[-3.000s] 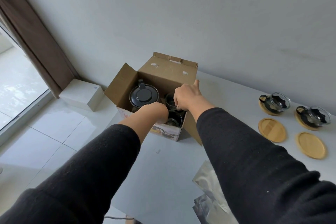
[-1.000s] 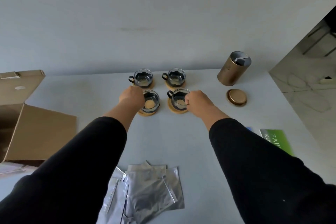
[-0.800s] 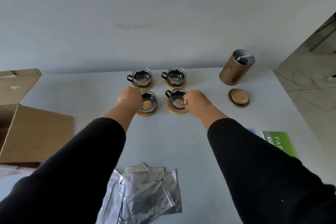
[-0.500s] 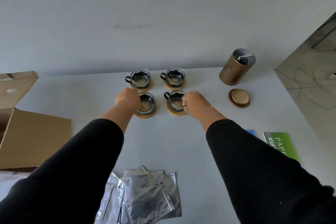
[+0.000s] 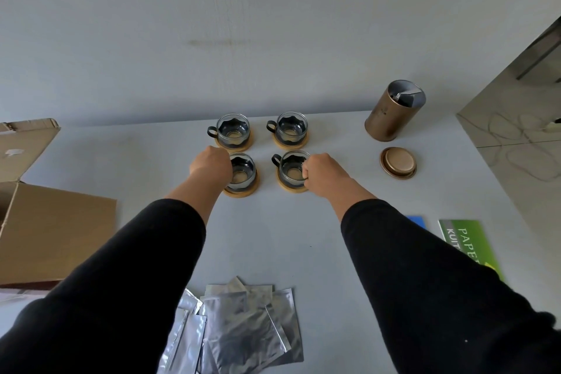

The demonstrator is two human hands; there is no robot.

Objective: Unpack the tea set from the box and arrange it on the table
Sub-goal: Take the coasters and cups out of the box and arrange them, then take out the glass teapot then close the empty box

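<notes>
Near the table's [image 5: 303, 237] far edge, curled fingers hold both front cups [image 5: 291, 168].

Pretty soft, even daylight here, kinda cool and grey overall, nothing blown out. Shadows are faint, just a slight dark smudge under the four glass cups on round wooden coasters [image 5: 262, 150]. The crinkled silver foil pouches [image 5: 243, 329] catch some dull shine, and the open gold cylindrical tin [image 5: 393, 111] has a mild sheen. Wide-angle lens bends the pale grey table [image 5: 151, 161] edges and stretches the black sleeves [image 5: 127, 297] near the bottom corners. Focus is decent throughout.
</notes>
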